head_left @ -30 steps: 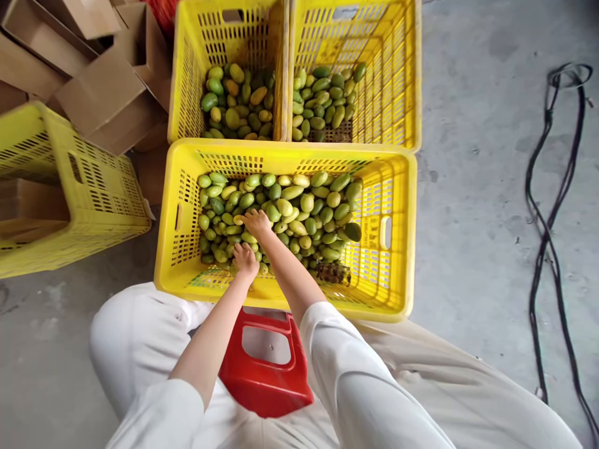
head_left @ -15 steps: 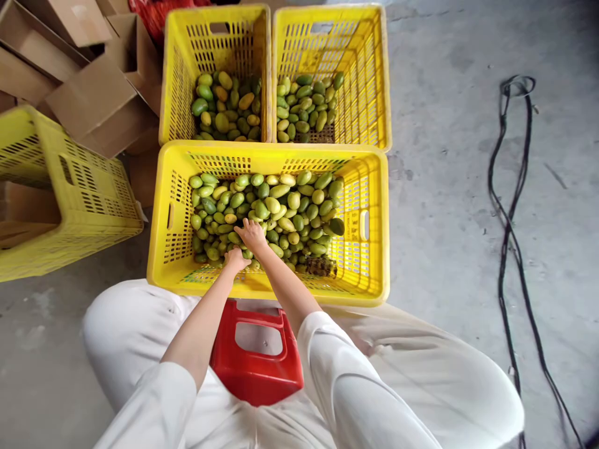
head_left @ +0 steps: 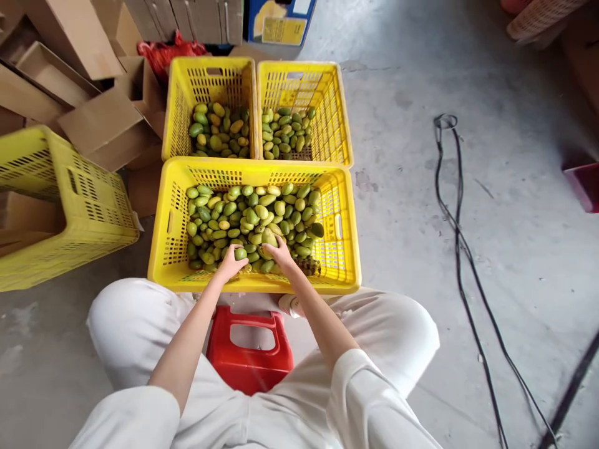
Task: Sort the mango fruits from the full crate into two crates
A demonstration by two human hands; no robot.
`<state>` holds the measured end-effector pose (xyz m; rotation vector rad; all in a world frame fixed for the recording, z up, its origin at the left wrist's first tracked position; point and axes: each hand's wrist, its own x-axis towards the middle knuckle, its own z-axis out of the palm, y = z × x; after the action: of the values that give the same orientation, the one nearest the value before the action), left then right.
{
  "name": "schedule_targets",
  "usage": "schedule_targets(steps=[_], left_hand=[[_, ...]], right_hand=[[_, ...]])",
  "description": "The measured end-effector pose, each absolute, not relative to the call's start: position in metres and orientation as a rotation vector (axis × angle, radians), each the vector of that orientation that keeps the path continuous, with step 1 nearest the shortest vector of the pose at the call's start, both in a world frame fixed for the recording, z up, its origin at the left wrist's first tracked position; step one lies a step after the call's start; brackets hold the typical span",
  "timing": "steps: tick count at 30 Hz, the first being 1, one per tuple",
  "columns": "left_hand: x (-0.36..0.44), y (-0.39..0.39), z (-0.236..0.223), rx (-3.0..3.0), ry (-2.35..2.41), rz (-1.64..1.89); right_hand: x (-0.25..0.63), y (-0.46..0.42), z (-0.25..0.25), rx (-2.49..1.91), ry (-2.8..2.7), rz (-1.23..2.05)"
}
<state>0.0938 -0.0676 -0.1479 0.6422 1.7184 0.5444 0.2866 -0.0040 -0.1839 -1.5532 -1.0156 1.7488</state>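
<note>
A wide yellow plastic crate (head_left: 255, 288) in front of me holds a heap of small green and yellowish mangoes (head_left: 253, 215). Over the near side of the heap, my left hand (head_left: 229, 264) is closed around a round green mango (head_left: 240, 254). Just right of it, my right hand (head_left: 281, 254) grips a larger pale green mango (head_left: 269, 237) between thumb and fingers. The fingertips of both hands are partly hidden by the fruit. One cut-looking dark green mango (head_left: 317, 230) lies at the heap's right edge.
Two yellow crates, a left one (head_left: 167, 118) and a right one (head_left: 345, 118), hold more mangoes behind. Another yellow crate (head_left: 93, 193) and cardboard boxes (head_left: 103, 134) stand left. A red stool (head_left: 250, 368) is between my legs. Black cable (head_left: 456, 224) lies on the floor at right.
My right hand has drawn back and to the right from the heap's middle and now has a mango. My left hand now shows a green mango. The camera view has shifted, showing more beyond the crates.
</note>
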Motion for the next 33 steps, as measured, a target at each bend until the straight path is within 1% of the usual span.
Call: schedule_targets(steps=[5, 10, 18, 24, 29, 33], left_hand=[[0.096, -0.084, -0.124, 0.548, 1.558, 0.795], [0.092, -0.088, -0.122, 0.399, 1.553, 0.804], [0.094, -0.088, -0.123, 0.287, 1.538, 0.712], [0.092, -0.088, -0.116, 0.246, 1.501, 0.667], [0.094, -0.085, -0.108, 0.206, 1.477, 0.702], [0.096, -0.079, -0.105, 0.150, 1.472, 0.796]], right_hand=[[0.280, -0.016, -0.161, -1.432, -0.437, 1.860], [0.264, -0.011, -0.136, -1.256, -0.201, 1.907], [0.274, -0.017, -0.123, -1.137, -0.093, 1.886], [0.291, -0.017, -0.121, -1.132, 0.127, 1.913], [0.295, -0.018, -0.106, -1.173, 0.024, 1.907], [0.293, -0.015, -0.096, -1.163, -0.186, 1.867]])
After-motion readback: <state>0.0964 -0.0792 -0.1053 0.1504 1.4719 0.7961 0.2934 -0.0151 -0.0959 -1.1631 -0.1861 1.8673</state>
